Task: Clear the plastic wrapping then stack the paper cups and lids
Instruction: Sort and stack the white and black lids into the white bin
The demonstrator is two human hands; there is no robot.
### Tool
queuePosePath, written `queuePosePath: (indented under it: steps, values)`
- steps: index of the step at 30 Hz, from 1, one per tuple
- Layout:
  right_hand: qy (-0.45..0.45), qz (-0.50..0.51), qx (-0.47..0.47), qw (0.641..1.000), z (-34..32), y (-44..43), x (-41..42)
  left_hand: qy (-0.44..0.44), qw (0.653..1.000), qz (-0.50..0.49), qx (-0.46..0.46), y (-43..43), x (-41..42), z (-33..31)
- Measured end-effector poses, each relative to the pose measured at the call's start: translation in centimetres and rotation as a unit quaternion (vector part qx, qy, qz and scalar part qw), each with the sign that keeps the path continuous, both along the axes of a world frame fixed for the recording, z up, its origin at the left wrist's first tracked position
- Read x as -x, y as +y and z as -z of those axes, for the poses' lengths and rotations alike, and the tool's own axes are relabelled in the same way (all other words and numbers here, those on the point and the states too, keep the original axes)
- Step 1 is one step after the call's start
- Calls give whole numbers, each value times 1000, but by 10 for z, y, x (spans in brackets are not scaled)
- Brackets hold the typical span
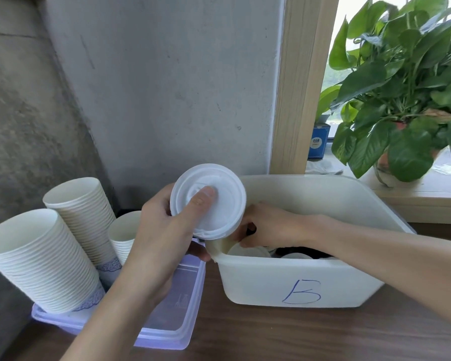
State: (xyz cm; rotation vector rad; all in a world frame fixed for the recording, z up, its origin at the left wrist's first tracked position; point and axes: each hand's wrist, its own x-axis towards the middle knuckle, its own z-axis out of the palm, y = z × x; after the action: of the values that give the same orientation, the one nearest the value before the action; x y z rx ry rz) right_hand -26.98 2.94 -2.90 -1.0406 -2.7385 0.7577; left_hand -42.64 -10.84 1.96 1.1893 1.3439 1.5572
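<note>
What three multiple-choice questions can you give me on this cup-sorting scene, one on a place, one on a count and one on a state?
1. Where do the paper cup stacks stand?
A. On the windowsill.
B. On the clear plastic tray.
C. On the floor.

2. How many paper cup stacks are there?
A. Three.
B. One.
C. Five.

3. What is the left hand doing?
A. Lying flat on the table.
B. Tugging a leaf.
C. Holding a white lid.

Answers: 1 B, the visible bases sit on the tray; 2 A, three separate stacks show; 3 C, its thumb presses the lid's top while the fingers curl beneath.
</note>
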Motion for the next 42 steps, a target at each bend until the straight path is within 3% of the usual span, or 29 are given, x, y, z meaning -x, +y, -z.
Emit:
queuePosePath:
  steps: [9,13,19,27,36,42]
  values:
    - [115,46,-88,988,-19,-1,-16,-8,1000,-20,9,-3,-3,-2]
    - [154,115,-128,973,-37,-10,-29,-13,1000,-14,7,-14,-4,-6]
    - [262,230,-138,927,-60,-45,-60,-57,998,27,-14,-53,-18,-11]
    - [438,284,-97,847,-73,-119,-79,-151,984,47,83,-101,-48,22]
    - [444,274,-6,853,-29,-191,-72,-157,970,83,167,-118,-67,78]
    - [404,281,-22,871,9,-200,-62,-129,970,105,179,-123,-71,83]
